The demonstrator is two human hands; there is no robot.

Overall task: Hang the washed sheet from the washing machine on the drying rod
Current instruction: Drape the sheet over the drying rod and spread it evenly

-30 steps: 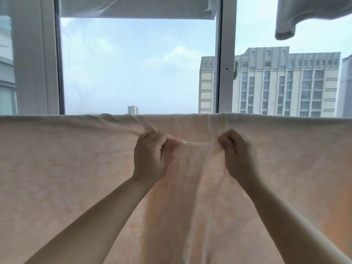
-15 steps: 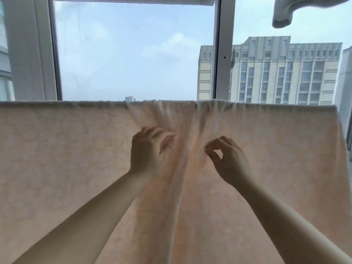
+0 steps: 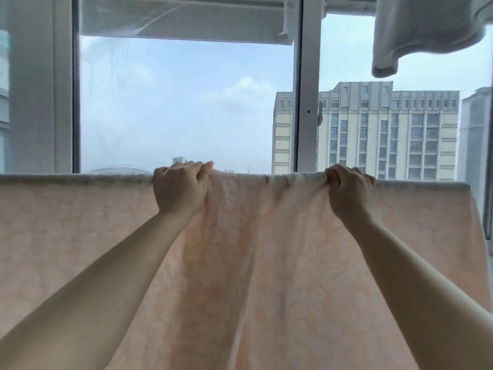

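One pale peach, leaf-patterned cotton sheet is draped over a drying rod that it hides completely. Its top fold runs level from left to right across the whole view, and the cloth hangs straight down towards the person. Behind it stands one white-framed window, and one white garment hangs above at the upper right, well apart from the sheet.

Two hands are up at the fold. The left hand has its fingers curled over the top edge, gripping the cloth. The right hand has its fingers bunched round the fold in the same way.

The single gathered, creased stretch of sheet lies between the two hands, and the cloth outside each hand is flat. Each hand sits at its own end of the gathers, neither nearer than the other. Spreading them probably means drawing the hands apart along the rod's line, not downward.
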